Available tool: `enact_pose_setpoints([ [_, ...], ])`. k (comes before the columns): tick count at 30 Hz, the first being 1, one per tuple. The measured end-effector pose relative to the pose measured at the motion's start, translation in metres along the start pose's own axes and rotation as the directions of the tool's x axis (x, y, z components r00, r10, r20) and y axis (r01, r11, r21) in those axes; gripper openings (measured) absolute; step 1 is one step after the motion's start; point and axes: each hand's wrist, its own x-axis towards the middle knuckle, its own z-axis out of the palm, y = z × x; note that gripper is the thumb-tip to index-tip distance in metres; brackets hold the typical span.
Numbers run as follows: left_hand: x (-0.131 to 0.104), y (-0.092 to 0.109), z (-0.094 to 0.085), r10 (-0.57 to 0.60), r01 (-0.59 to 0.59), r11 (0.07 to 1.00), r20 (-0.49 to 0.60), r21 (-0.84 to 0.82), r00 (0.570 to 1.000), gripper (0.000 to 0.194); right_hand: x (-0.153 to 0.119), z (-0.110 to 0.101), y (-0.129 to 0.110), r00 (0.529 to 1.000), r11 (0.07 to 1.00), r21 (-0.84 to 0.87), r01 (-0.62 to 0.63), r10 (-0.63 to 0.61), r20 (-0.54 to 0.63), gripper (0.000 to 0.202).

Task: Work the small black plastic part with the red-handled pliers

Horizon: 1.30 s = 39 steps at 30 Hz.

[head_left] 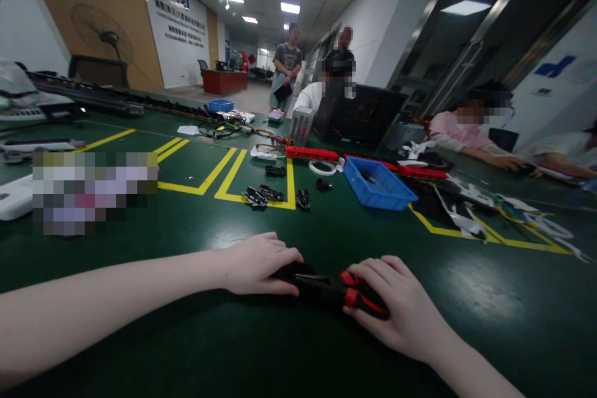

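My right hand [403, 298] is wrapped round the red and black handles of needle-nose pliers [351, 291]. Their dark jaws point left and lie against a small black part [291, 272]. That part is pinched between the thumb and fingers of my left hand [261, 264]; its exact kind is too dark to make out. Both hands are low over the green table [224, 348]. Beyond them lie several black and silver parts [263, 194], partly inside a yellow taped outline, and a blue tray [380, 189] with a dark item in it.
A red power strip [311, 153] runs behind the tray, near a roll of white tape [322, 167]. A computer case [359, 113] stands at the back. Cables and white strips [527, 214] clutter the right side. People sit and stand beyond the table.
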Motion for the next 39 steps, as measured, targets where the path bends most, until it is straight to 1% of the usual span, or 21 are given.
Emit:
enact_pose_setpoints([
  [4,0.0000,-0.0002,-0.0002,0.012,-0.012,1.000,0.010,-0.003,1.000,0.038,0.0034,-0.0029,0.0006,0.999,1.000,0.009,0.017,-0.017,0.032,0.034],
  [10,0.0005,-0.0003,0.0001,0.012,-0.012,1.000,0.017,0.000,1.000,0.038,0.0061,-0.0039,0.0009,0.999,1.000,0.013,0.015,-0.015,0.048,0.034],
  [24,0.0000,0.0001,-0.0008,0.008,-0.007,1.000,0.012,-0.024,1.000,0.036,0.0049,-0.0026,-0.0006,0.999,0.999,0.021,0.026,-0.027,0.035,0.033],
  [33,-0.0002,-0.0011,0.0013,-0.002,0.002,1.000,-0.010,-0.031,1.000,0.038,0.0041,-0.0009,-0.0064,1.000,1.000,0.004,-0.014,0.014,0.019,0.033],
  [39,0.0002,-0.0012,0.0017,-0.003,0.003,1.000,0.002,-0.023,1.000,0.038,0.0049,-0.0005,-0.0062,1.000,1.000,0.018,-0.010,0.010,0.023,0.034],
])
